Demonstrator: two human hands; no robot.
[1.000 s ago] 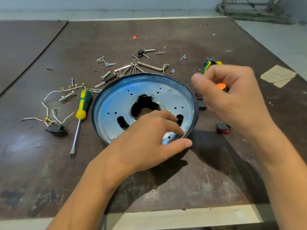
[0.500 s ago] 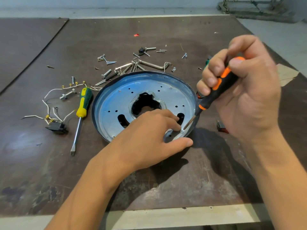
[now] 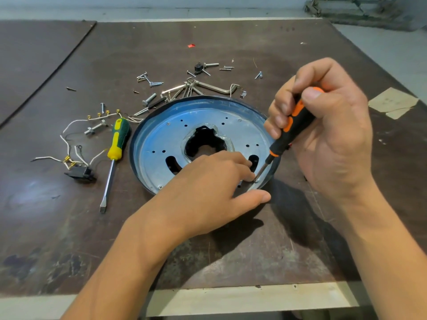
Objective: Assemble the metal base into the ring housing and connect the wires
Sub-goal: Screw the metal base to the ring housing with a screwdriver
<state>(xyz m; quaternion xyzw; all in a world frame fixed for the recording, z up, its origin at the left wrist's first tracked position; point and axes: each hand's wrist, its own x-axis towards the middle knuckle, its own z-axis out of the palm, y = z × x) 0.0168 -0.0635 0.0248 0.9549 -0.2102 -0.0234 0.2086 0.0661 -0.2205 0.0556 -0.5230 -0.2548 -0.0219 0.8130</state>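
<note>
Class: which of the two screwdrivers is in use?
The orange-and-black screwdriver, gripped by the right hand, tip on the metal base; the green-and-yellow screwdriver lies flat on the table.

metal base (image 3: 161,144) inside ring housing (image 3: 132,148), flat screwdriver (image 3: 114,153) at its 9 o'clock, wires (image 3: 67,144) and switch (image 3: 80,174) beyond, screws (image 3: 150,82) and hex keys (image 3: 208,85) at 12, left hand (image 3: 208,192) on base at 5, held screwdriver (image 3: 291,132) tip seemingly on a 4 o'clock screw (image 3: 255,181)

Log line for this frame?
right hand grips orange screwdriver, tip on rim screw | left hand presses metal base | wires loose
</note>
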